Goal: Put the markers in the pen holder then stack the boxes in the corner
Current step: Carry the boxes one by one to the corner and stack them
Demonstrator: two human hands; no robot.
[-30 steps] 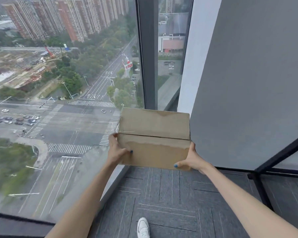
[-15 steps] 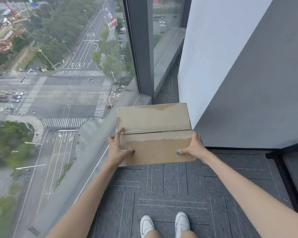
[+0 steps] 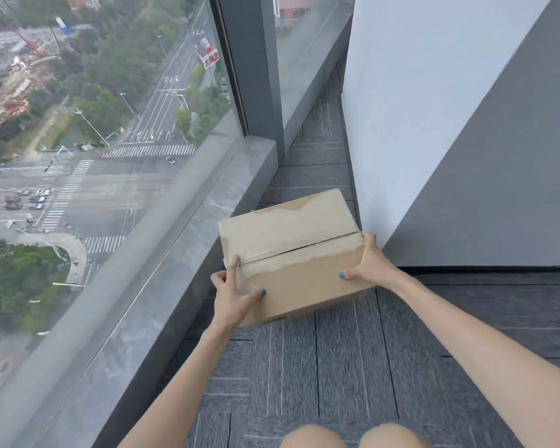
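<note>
I am in a high-rise office-type room: grey carpet tiles (image 3: 337, 367) underfoot, a floor-to-ceiling window (image 3: 110, 140) from 9 to 12 o'clock overlooking streets (image 3: 78, 189) far below, and a plain grey wall (image 3: 498, 156) at 2 o'clock.

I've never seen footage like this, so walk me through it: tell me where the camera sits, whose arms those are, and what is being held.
The camera is worn on a person's head and looks forward and down, so the two bare arms are the wearer's own. There is only this one view. The left hand and right hand grip opposite ends of a closed cardboard box, tilted, low over the grey carpet floor. Whether it touches the floor yet cannot be told. It is near the corner where the window sill meets the white wall. The wearer's knees show at the bottom edge. No markers or pen holder are in view.
</note>
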